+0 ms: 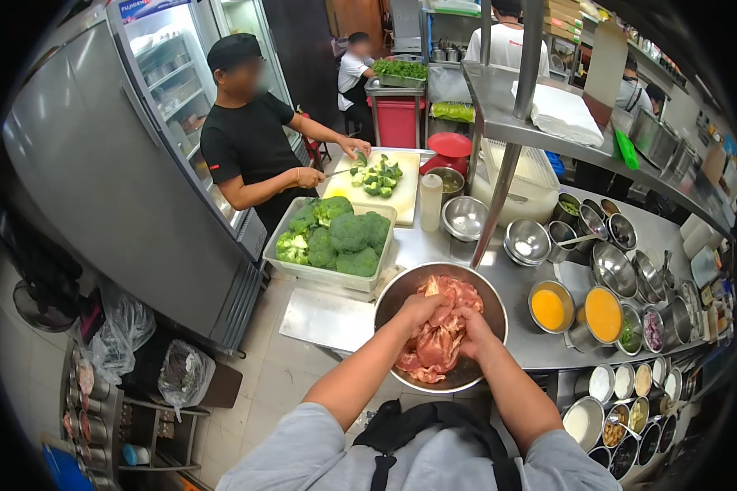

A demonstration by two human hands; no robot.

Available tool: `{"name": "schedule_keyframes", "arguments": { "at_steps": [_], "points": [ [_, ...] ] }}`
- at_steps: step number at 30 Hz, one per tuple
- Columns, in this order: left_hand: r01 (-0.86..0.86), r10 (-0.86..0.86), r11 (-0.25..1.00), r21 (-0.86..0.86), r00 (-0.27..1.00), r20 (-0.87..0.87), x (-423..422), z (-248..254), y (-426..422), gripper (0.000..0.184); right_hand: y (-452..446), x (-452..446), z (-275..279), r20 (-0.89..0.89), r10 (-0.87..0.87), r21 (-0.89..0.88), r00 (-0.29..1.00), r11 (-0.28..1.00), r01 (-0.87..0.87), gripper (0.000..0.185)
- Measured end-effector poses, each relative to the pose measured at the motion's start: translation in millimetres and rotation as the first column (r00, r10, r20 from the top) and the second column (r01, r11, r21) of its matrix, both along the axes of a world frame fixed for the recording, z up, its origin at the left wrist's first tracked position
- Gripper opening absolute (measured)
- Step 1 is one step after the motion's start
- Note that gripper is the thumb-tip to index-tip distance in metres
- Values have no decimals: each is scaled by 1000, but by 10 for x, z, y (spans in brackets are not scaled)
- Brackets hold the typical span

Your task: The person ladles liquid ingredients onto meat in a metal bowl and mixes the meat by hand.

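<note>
Raw meat in pinkish-red pieces fills the middle of a large steel bowl at the counter's front edge. My left hand is closed on the meat from the left side, its fingertips partly lost among the pieces. On the right side of the same meat, my right hand grips it with bent fingers, close to the other hand. Just beyond the bowl to the left is a plastic tub heaped with whole broccoli.
A co-worker cuts broccoli with a knife on a cutting board at the upper left. Steel bowls and yellow liquid containers stand right. A metal post rises behind the meat bowl, beneath an overhead shelf.
</note>
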State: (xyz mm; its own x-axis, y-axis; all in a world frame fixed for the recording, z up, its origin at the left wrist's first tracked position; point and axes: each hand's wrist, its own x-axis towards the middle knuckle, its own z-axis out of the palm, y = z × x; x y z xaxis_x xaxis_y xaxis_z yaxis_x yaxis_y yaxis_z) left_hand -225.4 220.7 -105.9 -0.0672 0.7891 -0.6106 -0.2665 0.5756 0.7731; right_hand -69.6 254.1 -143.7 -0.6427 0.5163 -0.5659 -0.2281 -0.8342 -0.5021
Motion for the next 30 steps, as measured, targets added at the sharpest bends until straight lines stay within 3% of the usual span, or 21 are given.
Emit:
{"name": "schedule_keyframes", "arguments": {
  "at_steps": [2, 3, 4, 6, 8, 10, 11, 12, 13, 14, 15, 16, 17, 18, 20, 21, 23, 24, 26, 28, 30],
  "points": [
    [-62, 68, 989, 133, 997, -42, 30, 94, -52, 26, -19, 62, 45, -11, -10, 60, 1000, 998, 11, 33],
    [12, 0, 997, 73, 985, -171, 12, 312, -105, 26, 12, 103, 72, -68, 42, 124, 997, 992, -34, 31],
    [13, 1, 997, 83, 986, -168, 20, 370, -140, 26, 35, 138, 158, -119, 97, 194, 988, 978, -73, 28],
    [-36, 53, 950, 310, 998, -47, 82, 415, -227, 31, 31, 199, 306, -54, 4, 210, 999, 978, 7, 24],
    [-52, 55, 948, 315, 999, -1, 77, 407, -318, 34, 47, 269, 468, 292, 83, 442, 953, 872, -211, 23],
    [-37, 100, 891, 453, 988, -116, 8, 104, -367, 35, 41, 259, 731, 375, 57, 501, 925, 827, -254, 25],
    [35, 47, 910, 413, 981, -187, -22, 1, -413, 39, 75, 258, 822, 645, 14, 613, 764, 587, -529, 30],
    [37, 46, 911, 410, 980, -191, 21, 6, -506, 39, 108, 265, 863, 827, -133, 559, 546, 301, -773, 35],
    [-96, 161, 941, 325, 971, -178, 96, 69, -606, 41, 202, 246, 794, 917, -195, 348, 347, -34, -937, 56],
    [-227, 272, 944, 239, 946, -175, 161, 81, -669, 43, 293, 237, 644, 914, -204, 352, 351, -31, -935, 56],
    [-218, 266, 944, 247, 948, -178, 206, -93, -716, 43, 363, 237, 454, 853, -292, 455, 433, 11, -890, 64],
    [-354, 352, 914, 197, 935, 48, 245, -366, -752, 40, 418, 236, 362, 778, -382, 555, 499, 43, -831, 72],
    [-470, 429, 875, 113, 863, 267, 275, -502, -741, 38, 524, 148, 441, 874, -262, 451, 409, 125, -884, 82],
    [-463, 421, 879, 117, 867, 268, 319, -422, -712, 38, 542, 57, 309, 873, -269, 452, 407, 131, -882, 82],
    [-529, 540, 833, -160, 718, 438, 475, -186, -708, 42, 610, -148, -146, 792, 30, 531, 610, 458, -713, 76],
    [-484, 469, 865, -135, 682, 562, 460, -754, -550, 49, 646, -213, -258, 795, 32, 527, 606, 459, -715, 76],
    [-471, 473, 869, -153, 698, 538, 448, -980, -364, 52, 648, -310, -422, 509, 254, 652, 823, 510, -561, 49],
    [-451, 467, 877, -166, 719, 515, 455, -975, -298, 56, 658, -333, -435, 505, 243, 650, 828, 524, -550, 49],
    [-328, 354, 934, -144, 790, 500, 403, -601, -405, 62, 788, -294, -333, 553, 466, 330, 690, 639, -695, 41],
    [-234, 221, 970, -70, 722, 656, 353, -599, -358, 57, 748, -238, 10, 615, 465, 254, 637, 648, -718, 52],
    [-205, 206, 975, -82, 716, 667, 331, -413, -385, 45, 597, -193, 343, 533, 467, 299, 706, 677, -673, 47]
  ]
}}
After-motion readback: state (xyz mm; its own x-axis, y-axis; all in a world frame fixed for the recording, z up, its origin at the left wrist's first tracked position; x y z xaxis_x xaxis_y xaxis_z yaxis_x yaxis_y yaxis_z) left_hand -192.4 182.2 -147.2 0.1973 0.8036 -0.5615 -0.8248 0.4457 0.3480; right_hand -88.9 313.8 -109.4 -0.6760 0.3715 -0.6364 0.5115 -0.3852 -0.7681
